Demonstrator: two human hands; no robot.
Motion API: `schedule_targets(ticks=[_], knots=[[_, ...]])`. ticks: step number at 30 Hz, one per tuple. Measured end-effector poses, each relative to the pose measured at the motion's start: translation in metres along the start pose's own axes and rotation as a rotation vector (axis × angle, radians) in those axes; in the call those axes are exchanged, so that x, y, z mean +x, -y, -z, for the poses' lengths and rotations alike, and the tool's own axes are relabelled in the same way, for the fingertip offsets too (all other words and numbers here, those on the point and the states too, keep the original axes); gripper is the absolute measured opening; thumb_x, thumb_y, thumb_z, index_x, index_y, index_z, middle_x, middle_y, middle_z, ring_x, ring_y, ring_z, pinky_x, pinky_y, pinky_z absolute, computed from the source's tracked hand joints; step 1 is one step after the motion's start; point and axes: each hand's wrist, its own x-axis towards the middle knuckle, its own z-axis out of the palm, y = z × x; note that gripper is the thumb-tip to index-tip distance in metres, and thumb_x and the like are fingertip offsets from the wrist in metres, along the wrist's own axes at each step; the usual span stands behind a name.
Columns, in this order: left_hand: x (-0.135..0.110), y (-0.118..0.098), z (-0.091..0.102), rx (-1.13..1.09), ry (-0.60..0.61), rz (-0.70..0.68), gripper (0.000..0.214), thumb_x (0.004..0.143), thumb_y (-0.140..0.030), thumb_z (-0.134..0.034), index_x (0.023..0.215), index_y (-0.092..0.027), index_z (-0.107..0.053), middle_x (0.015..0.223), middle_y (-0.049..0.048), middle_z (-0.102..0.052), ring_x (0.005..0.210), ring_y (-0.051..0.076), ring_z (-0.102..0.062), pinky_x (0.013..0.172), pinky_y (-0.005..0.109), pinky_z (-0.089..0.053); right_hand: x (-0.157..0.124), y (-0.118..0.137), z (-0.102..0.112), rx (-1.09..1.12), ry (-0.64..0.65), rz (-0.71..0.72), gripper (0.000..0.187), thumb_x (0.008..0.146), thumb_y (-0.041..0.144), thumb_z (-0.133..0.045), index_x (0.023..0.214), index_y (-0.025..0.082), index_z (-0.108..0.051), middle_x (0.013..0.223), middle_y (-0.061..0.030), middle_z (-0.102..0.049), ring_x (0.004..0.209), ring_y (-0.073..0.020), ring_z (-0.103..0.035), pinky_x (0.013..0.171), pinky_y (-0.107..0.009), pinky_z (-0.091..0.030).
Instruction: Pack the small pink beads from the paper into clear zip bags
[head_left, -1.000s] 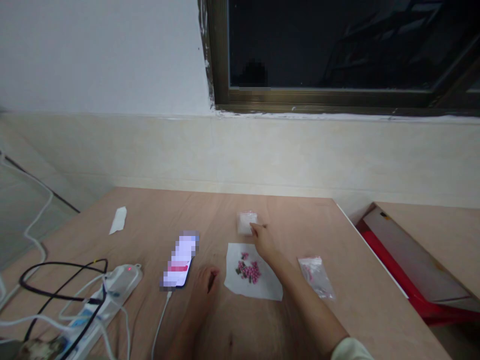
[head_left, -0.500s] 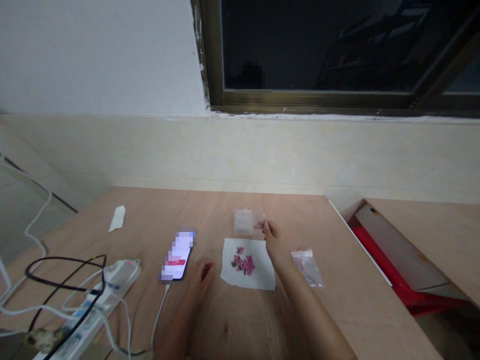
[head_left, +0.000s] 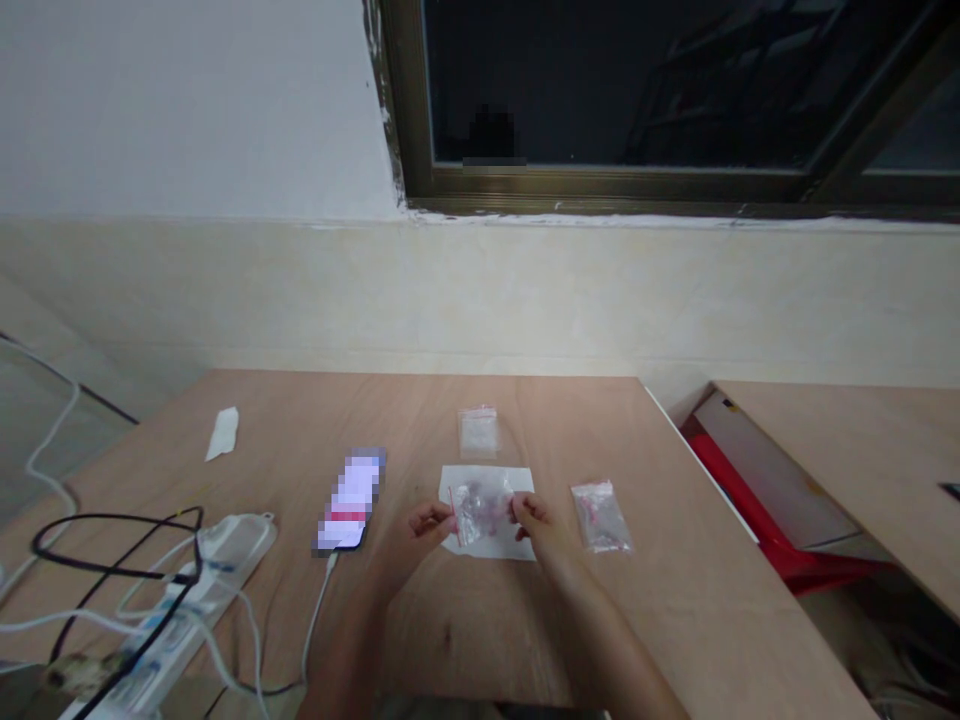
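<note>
A clear zip bag (head_left: 478, 512) is pinched by the left hand (head_left: 427, 527) and the right hand (head_left: 530, 518) at opposite edges, its long axis running between the hands, over a white paper sheet (head_left: 487, 482).

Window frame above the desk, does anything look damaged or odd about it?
Yes: the white sealant along the window frame looks ragged, smeared unevenly up its left side and along its bottom edge, as if roughly applied or flaking.
</note>
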Motion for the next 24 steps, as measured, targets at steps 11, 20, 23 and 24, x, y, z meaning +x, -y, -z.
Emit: schedule_targets(ticks=[11,20,23,24], knots=[[-0.02,-0.012,-0.007,0.26,0.057,-0.075,0.017,0.072,-0.029,-0.048,0.064,-0.017,-0.057,0.065,-0.0005,-0.059,0.065,0.013,-0.054,0.061,0.023,-0.041,-0.037,0.024,-0.037,-0.325,0.205,0.222,0.013,0.072,0.03,-0.05,0.067,0.018,-0.049,0.065,0.0007,-0.052,0.063,-0.0129,-0.047,0.059,-0.024,-0.036],[-0.026,-0.019,-0.007,0.383,-0.009,-0.086,0.015,0.069,-0.024,-0.046,0.058,-0.017,-0.054,0.058,-0.002,-0.055,0.059,0.012,-0.05,0.057,0.022,-0.039,-0.036,0.027,-0.039,-0.395,0.217,0.16,0.012,0.068,0.015,-0.043,0.057,0.017,-0.045,0.055,0.0022,-0.047,0.056,-0.0115,-0.044,0.052,-0.022,-0.03],[-0.02,-0.018,-0.003,0.507,-0.193,-0.05,0.012,0.064,-0.019,-0.046,0.052,-0.018,-0.044,0.051,-0.0046,-0.046,0.052,0.01,-0.045,0.051,0.021,-0.037,-0.032,0.029,-0.039,-0.45,0.126,0.155,0.011,0.065,0.011,-0.042,0.055,0.017,-0.043,0.055,0.002,-0.046,0.055,-0.0112,-0.043,0.051,-0.021,-0.028],[-0.018,-0.018,-0.001,0.551,-0.237,-0.041,0.012,0.063,-0.018,-0.046,0.051,-0.018,-0.042,0.05,-0.0052,-0.043,0.051,0.01,-0.044,0.05,0.021,-0.037,-0.031,0.03,-0.039,-0.462,0.107,0.147,0.011,0.064,0.01,-0.043,0.055,0.017,-0.043,0.055,0.0021,-0.046,0.055,-0.0109,-0.042,0.051,-0.021,-0.028]])
